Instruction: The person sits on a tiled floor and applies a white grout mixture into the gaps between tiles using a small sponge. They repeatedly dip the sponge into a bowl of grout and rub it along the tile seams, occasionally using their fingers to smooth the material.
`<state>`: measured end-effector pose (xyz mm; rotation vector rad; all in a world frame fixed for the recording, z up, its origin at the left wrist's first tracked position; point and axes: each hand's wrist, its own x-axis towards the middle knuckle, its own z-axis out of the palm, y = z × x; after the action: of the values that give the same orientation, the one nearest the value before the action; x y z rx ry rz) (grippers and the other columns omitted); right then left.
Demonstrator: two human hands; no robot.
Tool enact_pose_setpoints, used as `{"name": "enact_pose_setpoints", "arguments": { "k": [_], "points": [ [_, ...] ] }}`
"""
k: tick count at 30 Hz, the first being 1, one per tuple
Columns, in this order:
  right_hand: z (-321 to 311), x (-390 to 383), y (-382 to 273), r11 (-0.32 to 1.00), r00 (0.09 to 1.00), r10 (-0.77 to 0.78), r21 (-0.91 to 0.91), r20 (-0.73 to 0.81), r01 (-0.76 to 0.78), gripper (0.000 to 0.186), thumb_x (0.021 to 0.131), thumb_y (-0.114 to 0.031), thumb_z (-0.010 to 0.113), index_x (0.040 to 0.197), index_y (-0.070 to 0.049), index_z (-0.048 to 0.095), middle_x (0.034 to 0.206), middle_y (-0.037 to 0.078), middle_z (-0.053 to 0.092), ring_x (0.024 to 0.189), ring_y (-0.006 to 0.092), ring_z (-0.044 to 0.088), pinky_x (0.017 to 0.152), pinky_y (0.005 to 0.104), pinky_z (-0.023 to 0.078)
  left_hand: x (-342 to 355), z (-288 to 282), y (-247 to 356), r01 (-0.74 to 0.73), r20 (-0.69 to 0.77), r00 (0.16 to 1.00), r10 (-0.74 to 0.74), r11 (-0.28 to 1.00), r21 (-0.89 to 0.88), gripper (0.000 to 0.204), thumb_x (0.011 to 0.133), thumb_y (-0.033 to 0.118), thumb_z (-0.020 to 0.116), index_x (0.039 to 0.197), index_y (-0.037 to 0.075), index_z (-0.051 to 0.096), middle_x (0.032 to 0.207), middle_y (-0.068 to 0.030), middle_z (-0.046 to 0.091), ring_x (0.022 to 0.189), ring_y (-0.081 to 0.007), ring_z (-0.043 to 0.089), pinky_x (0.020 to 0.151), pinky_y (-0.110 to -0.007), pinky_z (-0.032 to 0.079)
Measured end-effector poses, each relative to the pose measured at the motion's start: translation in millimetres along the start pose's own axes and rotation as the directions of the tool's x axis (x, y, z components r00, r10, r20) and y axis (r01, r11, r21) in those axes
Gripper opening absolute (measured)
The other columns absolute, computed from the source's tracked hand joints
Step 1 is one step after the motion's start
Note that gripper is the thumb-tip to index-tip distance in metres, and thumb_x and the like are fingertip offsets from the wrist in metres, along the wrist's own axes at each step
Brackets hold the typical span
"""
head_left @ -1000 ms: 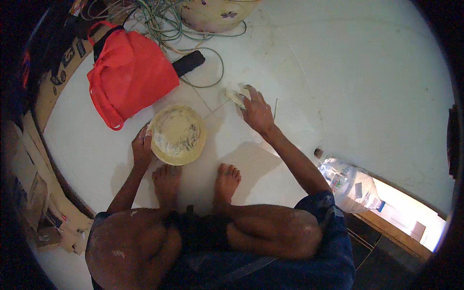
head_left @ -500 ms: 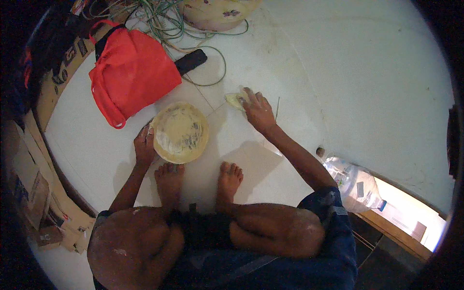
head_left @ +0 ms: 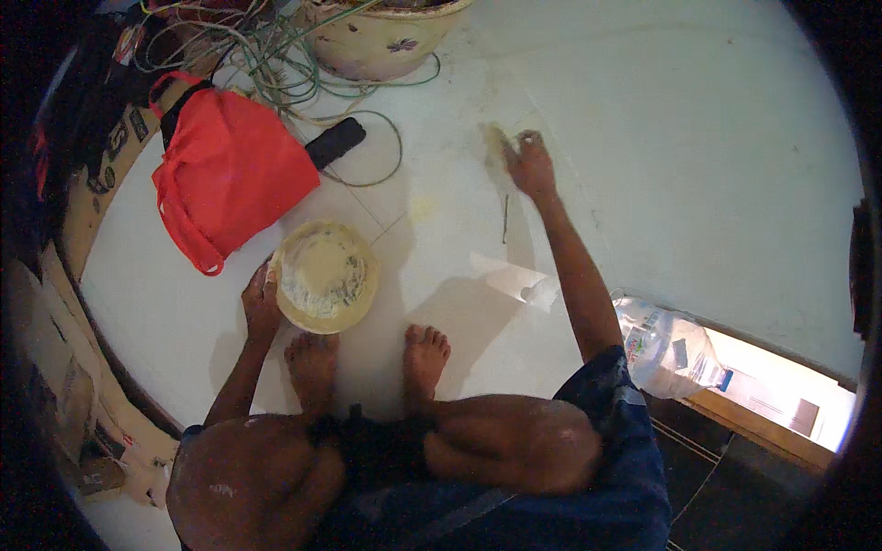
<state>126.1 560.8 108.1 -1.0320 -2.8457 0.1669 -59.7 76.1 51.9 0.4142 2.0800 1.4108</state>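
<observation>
My left hand point(head_left: 262, 298) grips the left rim of a round, shallow yellow bowl point(head_left: 326, 275). The bowl's inside is coated with a pale, powdery or pasty layer, with dark streaks showing through. Far to the right, my right hand point(head_left: 533, 165) is closed on a pale yellow, crumpled piece like a cloth point(head_left: 496, 145), low at the white tiled floor. Motion blurs this piece, so its exact kind is unclear. A faint yellow smear point(head_left: 421, 209) marks the tiles between the bowl and that hand. Nearer to me than the right hand lies a thin stick point(head_left: 504, 220).
Beyond the bowl lie a red bag point(head_left: 234, 174), a black oblong object point(head_left: 336, 143) and tangled green cord point(head_left: 276, 69). A flowered tub point(head_left: 367, 46) stands at the back. On the right, a large clear plastic bottle point(head_left: 657, 349) rests by a ledge. Cardboard point(head_left: 78, 367) lines the left.
My right hand has swept farther away and to the right with the crumpled piece, uncovering the yellow smear and the stick. My left hand still holds the bowl. The view has shifted slightly.
</observation>
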Motion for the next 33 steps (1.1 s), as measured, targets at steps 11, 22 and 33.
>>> {"name": "enact_pose_setpoints", "arguments": {
  "k": [11,22,33],
  "points": [
    [16,71,112,0.901,0.896,0.418,-0.191,0.149,-0.389,0.033,0.083,-0.029,0.057,0.103,-0.004,0.059,0.105,0.018,0.057,0.095,0.0342,0.061,0.081,0.0433,0.051,1,-6,-13,-0.019,0.055,0.998,0.016,0.999,0.042,0.042,0.094,0.026,0.042,0.119,-0.006,0.052,0.109,-0.0189,0.061,0.098,-0.0239,0.058,0.087,-0.036,0.045],
    [20,70,111,0.913,0.894,0.405,-0.129,0.193,-0.386,0.043,0.077,-0.039,0.064,0.099,-0.002,0.061,0.103,0.021,0.059,0.094,0.0362,0.060,0.082,0.0433,0.049,3,-3,-7,-0.047,0.046,0.998,0.043,0.994,0.098,0.043,0.093,0.027,0.041,0.118,-0.006,0.053,0.109,-0.0176,0.061,0.099,-0.0249,0.057,0.089,-0.037,0.044],
    [12,35,38,0.988,0.974,0.146,-0.084,0.172,-0.133,0.043,0.078,-0.033,0.062,0.104,0.001,0.059,0.108,0.022,0.056,0.097,0.0389,0.058,0.082,0.0459,0.048,4,-2,-11,-0.070,0.068,0.996,0.064,0.994,0.079,0.037,0.093,0.024,0.044,0.117,-0.003,0.053,0.112,-0.0207,0.059,0.100,-0.0306,0.058,0.089,-0.040,0.044]
  ]
}}
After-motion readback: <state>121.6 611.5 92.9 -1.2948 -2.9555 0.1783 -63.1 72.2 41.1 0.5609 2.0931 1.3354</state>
